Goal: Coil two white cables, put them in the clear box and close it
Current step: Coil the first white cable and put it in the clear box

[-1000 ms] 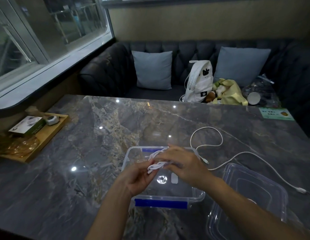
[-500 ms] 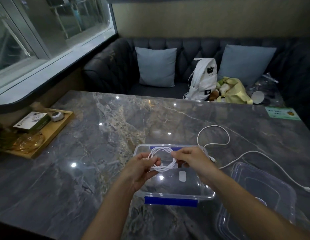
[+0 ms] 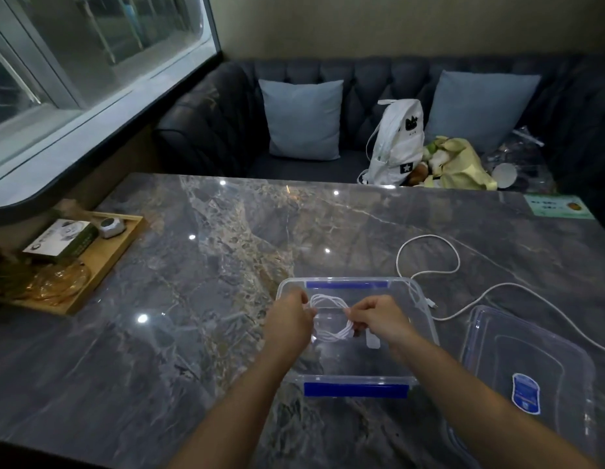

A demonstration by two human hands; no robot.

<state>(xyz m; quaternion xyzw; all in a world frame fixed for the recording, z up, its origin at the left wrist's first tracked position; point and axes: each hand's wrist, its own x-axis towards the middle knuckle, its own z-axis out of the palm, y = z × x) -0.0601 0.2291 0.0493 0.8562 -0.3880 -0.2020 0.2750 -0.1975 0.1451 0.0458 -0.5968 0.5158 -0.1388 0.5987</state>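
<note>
A coiled white cable (image 3: 330, 319) hangs over the open clear box (image 3: 426, 319), which has blue clips front and back. My left hand (image 3: 289, 319) pinches the coil's left side and my right hand (image 3: 379, 318) pinches its right side, so the loops are stretched between them. A second white cable (image 3: 429, 255) lies loose and uncoiled on the marble table to the right of the box. The clear lid (image 3: 531, 374) lies flat beside the box on the right, with a blue label on it.
A wooden tray (image 3: 101, 262) with a small box and amber glass dish sits at the table's left edge. A green card (image 3: 558, 206) lies at the far right. Beyond the table is a dark sofa with cushions and a white backpack (image 3: 396, 143).
My hands have drawn apart, spreading the coil into a wider loop, and have lowered it toward the inside of the box. The loose cable and lid have not moved.
</note>
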